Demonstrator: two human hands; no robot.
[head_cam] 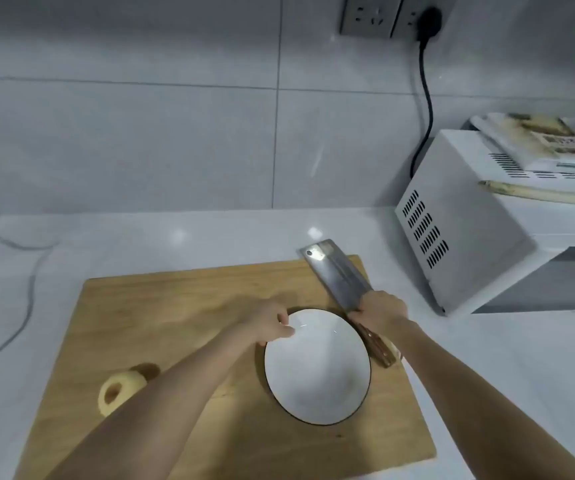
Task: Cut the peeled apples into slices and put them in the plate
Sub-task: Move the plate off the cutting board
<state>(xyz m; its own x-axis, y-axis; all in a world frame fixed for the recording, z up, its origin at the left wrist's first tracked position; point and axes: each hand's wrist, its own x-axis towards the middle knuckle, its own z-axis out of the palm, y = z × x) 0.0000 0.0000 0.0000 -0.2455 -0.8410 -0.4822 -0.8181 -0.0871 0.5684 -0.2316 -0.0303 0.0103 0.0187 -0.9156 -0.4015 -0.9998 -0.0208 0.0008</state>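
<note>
On the wooden cutting board, our left hand pinches the round white dark-rimmed plate; our right hand grips the steel wooden-handled cleaver. The peeled, cored yellow apple lies far left.

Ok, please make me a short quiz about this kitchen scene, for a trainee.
1. True or false: apple slices already lie in the plate.
2. Which hand holds the cleaver? A left, B right.
3. Fill in: the peeled apple lies on the ___ board.
Key: 1 false. 2 B, the right hand; the left hand pinches the plate's rim. 3 wooden.
</note>
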